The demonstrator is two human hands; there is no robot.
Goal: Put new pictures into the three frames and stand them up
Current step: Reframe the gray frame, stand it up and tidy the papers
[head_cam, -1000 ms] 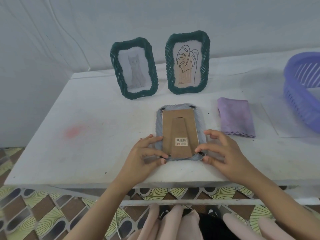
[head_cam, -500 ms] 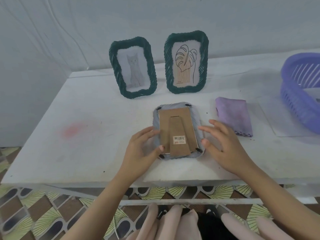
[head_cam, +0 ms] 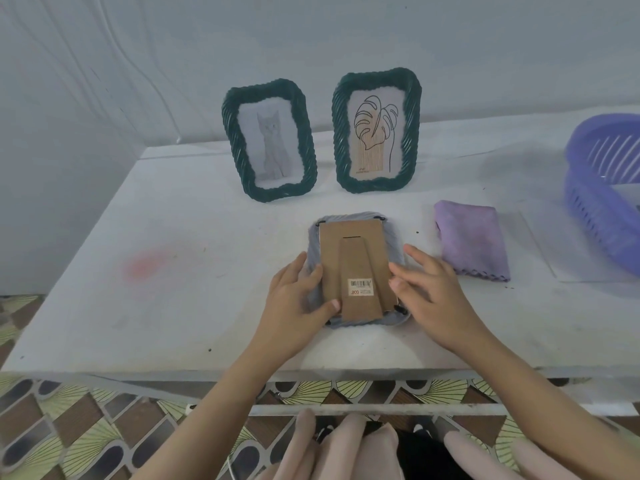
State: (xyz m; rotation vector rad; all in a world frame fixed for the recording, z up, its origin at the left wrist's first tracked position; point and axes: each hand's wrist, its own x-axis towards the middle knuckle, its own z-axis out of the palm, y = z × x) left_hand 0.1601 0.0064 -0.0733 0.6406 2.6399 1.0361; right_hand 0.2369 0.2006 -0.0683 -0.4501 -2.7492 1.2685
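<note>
1. Left hand (head_cam: 294, 306) lies released on the left rim of the grey frame (head_cam: 394, 244). Its fingers are nearly straight, and the thumb lies across the near-left corner of the cardboard back (head_cam: 346, 244). Right hand (head_cam: 433, 299) is also released, with straight fingertips touching the right edge of the back. Neither hand grasps anything.
2. The grey frame lies face down at the near middle of the table (head_cam: 173, 306), back upward. Its folding stand (head_cam: 360, 261) lies flat against the back and carries a barcode sticker (head_cam: 360, 287).
3. Step in hand, as judged: seat the back, then raise the frame.
   - Press evenly on both sides so the board sits level.
   - Confirm that each black clip (head_cam: 401, 309) overlaps the board.
   - Swing the stand out from its near end.
   - Lift the frame by its rims, not by the stand.
4. Two green frames stand upright at the far side, well apart from the grey one. The cat frame (head_cam: 270, 143) is on the left and the leaf frame (head_cam: 377, 133) on the right.
5. A purple cloth (head_cam: 471, 240) lies near the grey frame on its right. A purple basket (head_cam: 606, 188) sits at the right edge.
6. Difference from one second ago: both hands then worked with bent fingertips at the near corners, beside the clips. They now lie flatter and farther up the sides. All other items keep their places.
</note>
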